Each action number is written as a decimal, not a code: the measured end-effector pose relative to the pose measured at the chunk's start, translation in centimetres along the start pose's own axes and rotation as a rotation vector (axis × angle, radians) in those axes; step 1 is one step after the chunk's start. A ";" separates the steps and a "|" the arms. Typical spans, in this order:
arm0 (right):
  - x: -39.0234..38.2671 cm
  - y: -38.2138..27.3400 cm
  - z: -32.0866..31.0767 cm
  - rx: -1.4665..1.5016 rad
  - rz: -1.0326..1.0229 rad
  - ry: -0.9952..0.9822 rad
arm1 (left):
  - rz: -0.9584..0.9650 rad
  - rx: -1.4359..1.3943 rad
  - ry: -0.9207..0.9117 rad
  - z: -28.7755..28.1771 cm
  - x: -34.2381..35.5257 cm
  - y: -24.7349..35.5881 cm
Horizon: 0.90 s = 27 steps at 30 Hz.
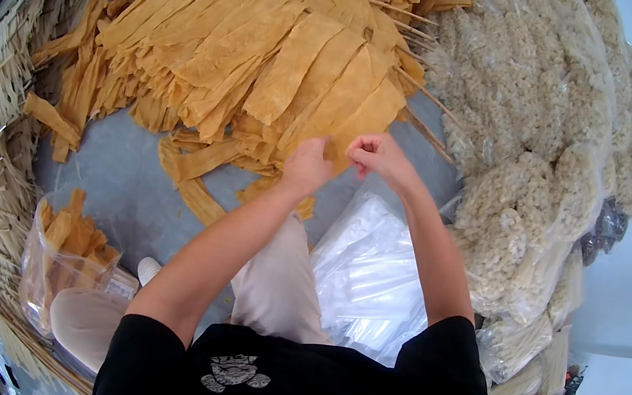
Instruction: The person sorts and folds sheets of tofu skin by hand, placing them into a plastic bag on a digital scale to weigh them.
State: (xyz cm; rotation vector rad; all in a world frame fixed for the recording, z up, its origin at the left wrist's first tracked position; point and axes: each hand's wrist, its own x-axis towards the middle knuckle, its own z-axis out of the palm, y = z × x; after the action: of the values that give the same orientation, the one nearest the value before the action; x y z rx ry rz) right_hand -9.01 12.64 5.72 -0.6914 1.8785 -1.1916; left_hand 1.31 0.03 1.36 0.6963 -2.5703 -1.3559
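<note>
Hands (307, 165) (381, 158) near sheets (296, 62), apparently curled

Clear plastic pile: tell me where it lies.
In the head view, the clear plastic pile lies just right of centre, between the right leg and the right forearm, below the right hand.

A hand could pass over the floor (123, 163) left of centre, hemmed in by straw (4, 107) at the left edge and a bag (37, 290) at lower left. Sheets (272, 58) block the upper centre; sticks (428, 134) jut rightward toward bulging sacks (519, 221). Plastic (370, 276) fills lower centre-right. A narrow gap parts left hand (308, 167) and right hand (381, 159).
</note>
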 end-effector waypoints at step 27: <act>10.1 8.3 -13.8 0.525 0.364 0.440 | -0.033 0.038 -0.036 -0.1 0.9 -1.8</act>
State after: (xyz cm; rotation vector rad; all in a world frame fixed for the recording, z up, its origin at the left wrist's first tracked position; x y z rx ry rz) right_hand -26.31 14.80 -1.76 0.2089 1.8013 -1.5802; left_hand 1.17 -1.29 -0.08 0.7303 -2.6303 -1.3454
